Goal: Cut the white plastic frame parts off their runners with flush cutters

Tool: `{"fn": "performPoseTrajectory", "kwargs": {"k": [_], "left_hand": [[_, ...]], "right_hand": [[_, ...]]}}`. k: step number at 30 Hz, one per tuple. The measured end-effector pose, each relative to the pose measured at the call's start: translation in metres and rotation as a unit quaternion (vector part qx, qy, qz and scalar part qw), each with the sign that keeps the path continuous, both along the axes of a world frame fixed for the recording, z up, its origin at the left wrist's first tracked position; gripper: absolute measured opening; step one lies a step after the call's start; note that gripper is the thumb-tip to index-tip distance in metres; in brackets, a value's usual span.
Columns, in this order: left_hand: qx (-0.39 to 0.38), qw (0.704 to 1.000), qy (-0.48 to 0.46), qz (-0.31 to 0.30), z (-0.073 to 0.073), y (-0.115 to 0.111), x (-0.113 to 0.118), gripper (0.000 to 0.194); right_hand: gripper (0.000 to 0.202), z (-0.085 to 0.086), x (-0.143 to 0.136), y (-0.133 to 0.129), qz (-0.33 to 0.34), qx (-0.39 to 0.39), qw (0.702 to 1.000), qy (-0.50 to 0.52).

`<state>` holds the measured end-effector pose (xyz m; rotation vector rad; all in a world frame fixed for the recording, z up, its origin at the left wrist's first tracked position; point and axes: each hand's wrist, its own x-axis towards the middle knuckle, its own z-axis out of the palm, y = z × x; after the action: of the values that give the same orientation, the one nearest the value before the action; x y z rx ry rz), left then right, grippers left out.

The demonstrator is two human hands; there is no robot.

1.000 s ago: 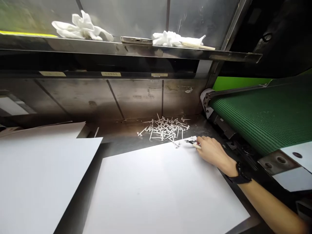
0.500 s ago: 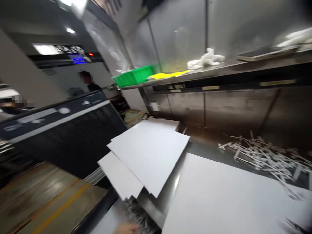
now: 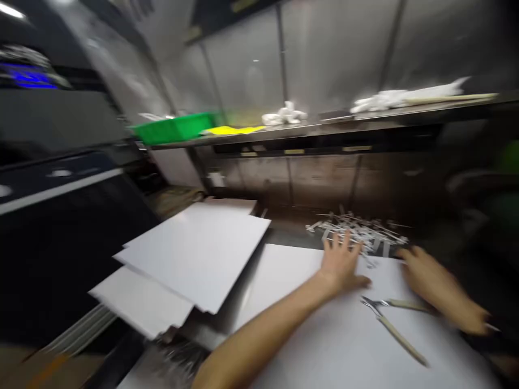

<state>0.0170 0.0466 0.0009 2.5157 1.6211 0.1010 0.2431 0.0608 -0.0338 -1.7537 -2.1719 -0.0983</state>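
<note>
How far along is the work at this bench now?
Seemingly done: the white pieces are gathered in a heap. In hand: the left hand spreads at its near edge; the right hand is near the far edge of the sheet, where the pliers lie open. Left: blur hides whether any piece is unfinished.

We observe white thin-stemmed pieces [image 3: 352,226] heaped loosely just beyond the fingers of the left hand [image 3: 341,265]. We identify cutting pliers [image 3: 398,336] with pale handles spread apart, lying between the left hand and the right hand [image 3: 436,286], toward us. We note a flat white sheet [image 3: 308,346] beneath the pliers, extending under both hands.
</note>
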Motion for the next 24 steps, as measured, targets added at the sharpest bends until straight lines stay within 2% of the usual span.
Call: {"fn": "performPoseTrajectory", "kwargs": {"k": [2,4,6,9,12,14,19,22,24], "left_hand": [[-0.017,1.0,-0.005,-0.004,-0.008,0.032,0.017,0.128],[-0.025,1.0,-0.009,0.002,-0.014,0.057,0.027,0.13],[-0.019,1.0,-0.01,0.013,-0.016,0.076,0.031,0.124],[-0.003,0.999,-0.006,0.042,-0.013,0.094,0.028,0.114],[-0.003,0.996,-0.001,0.085,-0.014,0.106,0.019,0.117],[-0.015,0.993,-0.003,0.114,-0.017,0.11,0.009,0.127],[-0.019,0.987,-0.037,0.154,-0.026,0.115,-0.025,0.138],[-0.012,0.985,-0.065,0.161,-0.032,0.12,-0.04,0.136],[-0.005,0.985,-0.093,0.146,-0.035,0.123,-0.046,0.125]], "right_hand": [[0.013,-0.002,0.014,0.002,-0.016,-0.037,0.999,-0.021],[0.009,-0.002,0.018,0.013,-0.018,-0.048,0.999,-0.016],[0.004,0.001,0.015,0.025,-0.008,-0.044,0.999,0.006],[0.024,0.006,0.007,0.037,0.028,-0.021,0.998,0.055],[0.054,0.005,0.004,0.049,0.041,-0.007,0.995,0.095],[0.062,-0.002,0.006,0.061,0.014,-0.009,0.993,0.116],[0.049,-0.023,0.008,0.102,-0.072,-0.021,0.982,0.173],[0.045,-0.028,-0.007,0.123,-0.057,-0.027,0.976,0.208],[0.042,-0.03,-0.022,0.131,-0.029,-0.029,0.972,0.23]]}}
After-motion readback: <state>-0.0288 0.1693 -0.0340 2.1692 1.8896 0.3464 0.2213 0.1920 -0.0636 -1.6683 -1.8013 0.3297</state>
